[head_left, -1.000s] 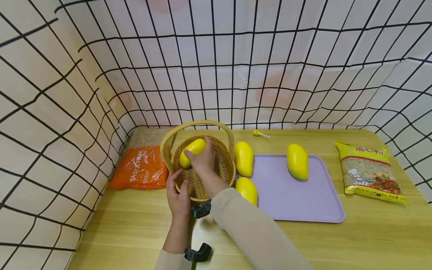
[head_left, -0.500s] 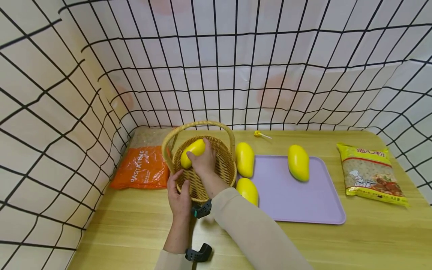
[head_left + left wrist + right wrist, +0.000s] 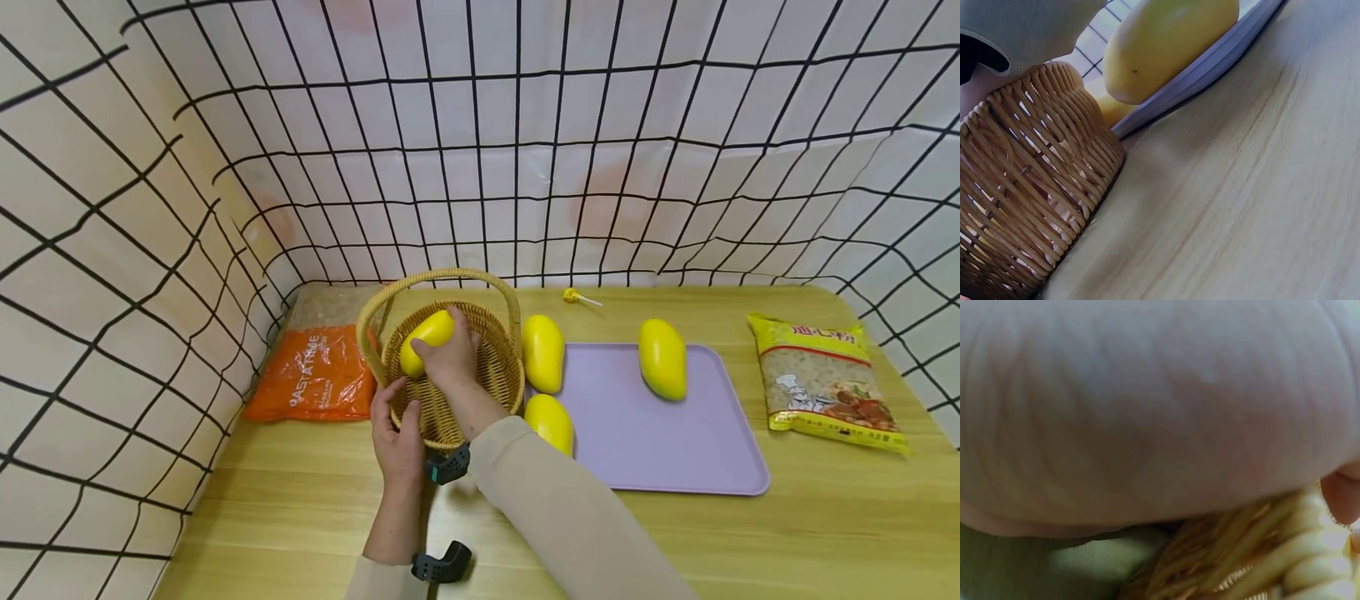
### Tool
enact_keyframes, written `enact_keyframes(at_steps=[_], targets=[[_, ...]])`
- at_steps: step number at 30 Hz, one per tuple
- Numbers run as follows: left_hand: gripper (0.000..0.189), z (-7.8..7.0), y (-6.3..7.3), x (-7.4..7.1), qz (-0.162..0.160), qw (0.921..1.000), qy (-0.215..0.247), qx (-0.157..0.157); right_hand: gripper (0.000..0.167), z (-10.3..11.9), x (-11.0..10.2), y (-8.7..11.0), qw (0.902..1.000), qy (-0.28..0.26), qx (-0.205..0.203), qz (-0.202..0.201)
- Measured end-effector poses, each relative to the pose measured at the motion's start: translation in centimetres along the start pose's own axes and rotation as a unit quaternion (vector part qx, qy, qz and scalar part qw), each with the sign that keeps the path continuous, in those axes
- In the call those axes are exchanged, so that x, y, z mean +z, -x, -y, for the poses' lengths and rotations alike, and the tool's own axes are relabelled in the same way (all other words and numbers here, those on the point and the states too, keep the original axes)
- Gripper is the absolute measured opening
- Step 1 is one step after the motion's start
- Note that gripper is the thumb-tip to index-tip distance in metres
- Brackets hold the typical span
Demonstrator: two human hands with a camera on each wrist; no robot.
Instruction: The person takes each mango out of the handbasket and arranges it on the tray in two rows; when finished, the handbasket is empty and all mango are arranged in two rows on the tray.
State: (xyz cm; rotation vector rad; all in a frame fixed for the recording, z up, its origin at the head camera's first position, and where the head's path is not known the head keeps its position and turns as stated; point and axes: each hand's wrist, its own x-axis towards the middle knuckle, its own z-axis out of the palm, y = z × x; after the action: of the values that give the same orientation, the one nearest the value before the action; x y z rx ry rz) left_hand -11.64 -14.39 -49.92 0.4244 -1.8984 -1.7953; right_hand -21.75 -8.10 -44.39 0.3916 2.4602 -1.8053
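A round wicker basket [image 3: 495, 367] with a tall arched handle stands left of centre in the head view. Inside it lies a yellow mango [image 3: 426, 343], which my right hand [image 3: 452, 358] holds from its right side with thumb and fingers. My left hand [image 3: 397, 442] grips the basket's front left rim, fingers and thumb curved there. The left wrist view shows the basket's woven outer wall [image 3: 1035, 181] close up. In the right wrist view skin fills most of the picture, above a strip of wicker [image 3: 1254, 550]; the mango's hold is hidden there.
Right of the basket stand two mangoes [image 3: 543, 353], beside a lilac tray [image 3: 660, 450] bearing another mango [image 3: 662, 359]. A yellow lollipop [image 3: 572, 296] lies behind. An orange bag [image 3: 315, 375] is at left, a yellow food bag [image 3: 825, 383] at right. Grid-patterned cloth [image 3: 495, 167] surrounds the table.
The mango in the basket and my right hand have shifted very slightly toward me. My left hand keeps its place on the basket.
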Motion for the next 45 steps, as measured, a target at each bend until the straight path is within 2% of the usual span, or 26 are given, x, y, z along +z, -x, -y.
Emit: enact_keyframes(at_steps=[7, 14, 20, 23, 29, 36, 40, 45], targets=[[0.035, 0.0, 0.1, -0.1, -0.001, 1.0000, -0.006, 0.003, 0.080, 0.4, -0.2, 0.5, 0.9997, -0.019, -0.015, -0.001], [0.035, 0.2, 0.0, -0.3, -0.007, 0.9998, -0.009, 0.013, 0.086, 1.7, -1.2, 2.4, 0.9965, -0.029, -0.078, -0.002], [0.034, 0.0, -0.3, -0.4, -0.011, 0.9997, -0.012, 0.017, 0.084, 3.1, -3.3, 4.8, 0.9909, 0.012, -0.134, 0.007], [0.034, -0.1, -0.3, -0.3, -0.012, 0.9998, -0.011, 0.013, 0.082, 3.6, -4.6, 6.1, 0.9860, 0.040, -0.160, 0.024], [0.034, -0.1, -0.2, -0.1, -0.019, 0.9998, 0.005, 0.009, 0.077, 3.2, -7.0, 8.6, 0.9664, 0.106, -0.219, 0.083], [0.034, 0.0, -0.1, 0.0, -0.009, 0.9999, 0.012, 0.002, 0.074, 2.0, -10.6, 11.4, 0.9430, 0.171, -0.258, 0.123], [0.034, 0.1, 0.0, -0.1, 0.003, 1.0000, 0.002, 0.004, 0.072, 1.1, -12.7, 12.3, 0.9262, 0.217, -0.276, 0.138], [0.036, -0.1, 0.0, -0.1, 0.005, 0.9998, -0.006, 0.016, 0.074, 0.4, -15.5, 12.7, 0.9097, 0.259, -0.282, 0.161]])
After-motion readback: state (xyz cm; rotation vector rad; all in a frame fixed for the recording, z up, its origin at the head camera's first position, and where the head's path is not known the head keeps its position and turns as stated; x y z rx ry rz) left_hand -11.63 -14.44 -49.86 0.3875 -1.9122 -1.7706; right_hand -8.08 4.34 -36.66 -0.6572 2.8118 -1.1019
